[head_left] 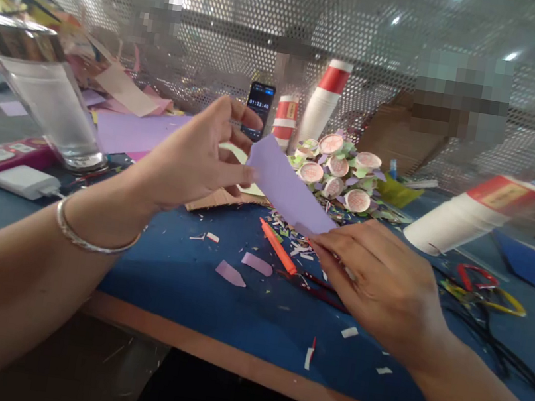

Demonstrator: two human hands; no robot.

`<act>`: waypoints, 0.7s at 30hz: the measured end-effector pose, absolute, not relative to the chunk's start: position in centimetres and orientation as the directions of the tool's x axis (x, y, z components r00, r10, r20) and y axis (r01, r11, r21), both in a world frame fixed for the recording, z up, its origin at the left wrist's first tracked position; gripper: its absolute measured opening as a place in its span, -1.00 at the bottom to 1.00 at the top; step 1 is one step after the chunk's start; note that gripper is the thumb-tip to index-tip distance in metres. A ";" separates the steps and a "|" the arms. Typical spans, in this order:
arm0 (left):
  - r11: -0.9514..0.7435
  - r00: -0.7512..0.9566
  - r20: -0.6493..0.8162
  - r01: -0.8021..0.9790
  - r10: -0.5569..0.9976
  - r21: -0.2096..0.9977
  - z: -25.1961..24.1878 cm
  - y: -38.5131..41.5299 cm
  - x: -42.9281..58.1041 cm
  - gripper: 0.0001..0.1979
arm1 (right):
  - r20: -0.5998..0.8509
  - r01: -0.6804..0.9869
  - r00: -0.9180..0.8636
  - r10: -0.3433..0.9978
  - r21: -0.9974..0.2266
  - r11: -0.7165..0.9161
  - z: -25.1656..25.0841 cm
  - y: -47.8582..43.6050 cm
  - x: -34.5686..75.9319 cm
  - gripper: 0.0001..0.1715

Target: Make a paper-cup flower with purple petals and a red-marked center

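A strip of purple paper (292, 187) is stretched at a slant between my two hands above the table. My left hand (199, 150) holds its upper left end between thumb and fingers, with the index finger raised. At the lower right end, my right hand (379, 277) pinches the strip. Below it lie an orange pen-like stick (278, 246) and two small cut purple pieces, one with a rounded end (256, 264) and one pointed (230, 273). Dark scissors (319, 292) lie partly hidden under my right hand.
A cluster of paper-cup flowers (338, 165) stands at the back beside stacked paper cups (322, 105) and a phone (259, 109). Another cup stack (472, 211) leans at right, near red-and-yellow-handled scissors (500, 292). A glass tumbler (46, 100) and white charger (26, 181) are left.
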State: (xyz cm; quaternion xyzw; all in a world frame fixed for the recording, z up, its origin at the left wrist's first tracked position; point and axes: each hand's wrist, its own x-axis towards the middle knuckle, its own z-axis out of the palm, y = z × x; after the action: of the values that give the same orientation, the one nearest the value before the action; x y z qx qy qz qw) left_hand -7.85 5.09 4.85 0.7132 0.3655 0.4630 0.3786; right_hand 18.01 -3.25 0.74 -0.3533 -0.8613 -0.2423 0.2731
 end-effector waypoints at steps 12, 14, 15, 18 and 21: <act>-0.864 0.675 0.547 0.447 0.495 0.230 3.8 -2.1 -9.1 -0.73 | 0.550 0.710 -0.662 0.510 0.242 0.661 -2.2 -9.9 19.8 -0.76; -0.885 0.700 0.544 0.407 0.462 0.227 1.9 -3.7 -9.0 -0.73 | 0.536 0.721 -0.645 0.545 0.190 0.666 -3.5 -11.3 20.4 -0.70; -0.890 0.715 0.533 0.398 0.453 0.223 0.8 -4.5 -9.0 -0.72 | 0.553 0.724 -0.633 0.542 0.174 0.668 -3.9 -11.8 20.6 -0.69; -0.904 0.710 0.570 0.396 0.414 0.163 -1.8 -6.3 -8.8 -0.69 | 0.525 0.718 -0.623 0.580 0.091 0.690 -4.6 -13.0 20.7 -0.62; -0.901 0.706 0.577 0.413 0.410 0.133 -3.3 -7.3 -8.7 -0.67 | 0.514 0.723 -0.609 0.605 0.044 0.690 -4.5 -13.7 20.4 -0.60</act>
State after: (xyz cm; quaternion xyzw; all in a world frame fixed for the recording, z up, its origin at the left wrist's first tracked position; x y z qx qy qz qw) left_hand -8.69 -7.34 -3.34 0.9236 0.2228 0.3119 -0.0030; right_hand 20.37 -13.73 -4.52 -0.3737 -0.8882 -0.1244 0.2368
